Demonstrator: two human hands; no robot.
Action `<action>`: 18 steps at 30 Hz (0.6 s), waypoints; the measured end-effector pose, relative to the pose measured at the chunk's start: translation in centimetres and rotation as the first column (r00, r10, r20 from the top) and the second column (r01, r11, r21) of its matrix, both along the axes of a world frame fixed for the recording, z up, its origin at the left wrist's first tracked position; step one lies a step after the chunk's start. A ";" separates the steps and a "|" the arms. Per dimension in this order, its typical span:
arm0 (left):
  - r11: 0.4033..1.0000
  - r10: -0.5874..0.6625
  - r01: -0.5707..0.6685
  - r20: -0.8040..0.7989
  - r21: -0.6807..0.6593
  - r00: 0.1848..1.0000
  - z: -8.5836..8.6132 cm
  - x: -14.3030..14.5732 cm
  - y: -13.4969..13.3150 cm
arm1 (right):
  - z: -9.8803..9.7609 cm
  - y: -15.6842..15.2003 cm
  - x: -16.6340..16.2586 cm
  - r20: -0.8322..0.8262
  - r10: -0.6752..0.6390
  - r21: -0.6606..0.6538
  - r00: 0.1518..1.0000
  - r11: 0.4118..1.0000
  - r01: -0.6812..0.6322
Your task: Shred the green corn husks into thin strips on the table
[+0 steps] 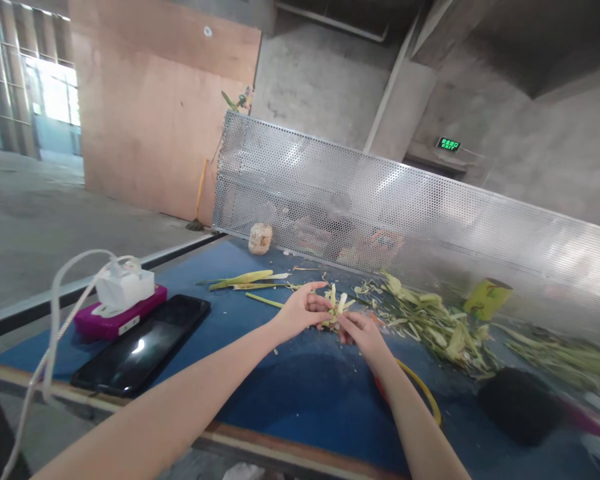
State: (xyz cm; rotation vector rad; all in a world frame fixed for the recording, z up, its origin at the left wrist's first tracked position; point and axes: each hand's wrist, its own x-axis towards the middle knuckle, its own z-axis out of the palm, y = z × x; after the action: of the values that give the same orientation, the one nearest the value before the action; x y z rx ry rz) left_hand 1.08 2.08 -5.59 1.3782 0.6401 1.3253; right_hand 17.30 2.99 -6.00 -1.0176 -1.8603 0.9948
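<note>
Over the middle of the blue table (pixel 300 393), both hands meet at a small bundle of pale yellow-green leaf strips (pixel 341 303), whose ends fan upward. My left hand (pixel 305 310) grips the bundle from the left, fingers curled and index finger stretched out above. On the other side, my right hand (pixel 363 332) pinches the strips low down between thumb and fingers. The exact hold is partly hidden behind the fingers. Several long green leaves (pixel 245 280) lie to the left of the hands, and a large heap of leaf pieces (pixel 435 320) spreads to the right.
A black phone (pixel 143 343) and a magenta power strip (pixel 120 320) with a white charger and cables occupy the left. A perforated metal panel (pixel 380 193) borders the back. A tape roll (pixel 261 238), yellow can (pixel 487 299) and dark round object (pixel 520 405) stand around.
</note>
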 end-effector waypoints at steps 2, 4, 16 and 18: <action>1.000 -0.011 0.011 -0.020 -0.014 1.000 0.2 -0.1 -0.2 | -0.1 0.1 0.1 0.008 -0.009 0.032 1.000 0.999 0.009; 0.999 -0.028 0.026 -0.042 -0.027 0.999 0.2 -0.2 -0.2 | -0.2 0.3 0.2 0.030 -0.031 0.077 0.999 0.997 0.029; 0.995 -0.103 0.104 -0.075 0.010 0.992 -0.2 0.0 -0.3 | -1.4 1.1 0.4 -0.119 0.026 0.077 0.993 0.997 -0.016; 0.996 -0.089 0.090 -0.066 0.012 0.994 -0.3 0.1 -0.2 | -1.4 1.0 0.4 -0.141 0.030 0.040 0.990 0.999 -0.024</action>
State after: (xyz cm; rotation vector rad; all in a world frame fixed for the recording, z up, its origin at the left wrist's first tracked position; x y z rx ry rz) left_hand 1.17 1.92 -5.89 1.4513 0.6060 1.2200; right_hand 17.66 3.97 -7.42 -0.8784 -1.7743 1.0166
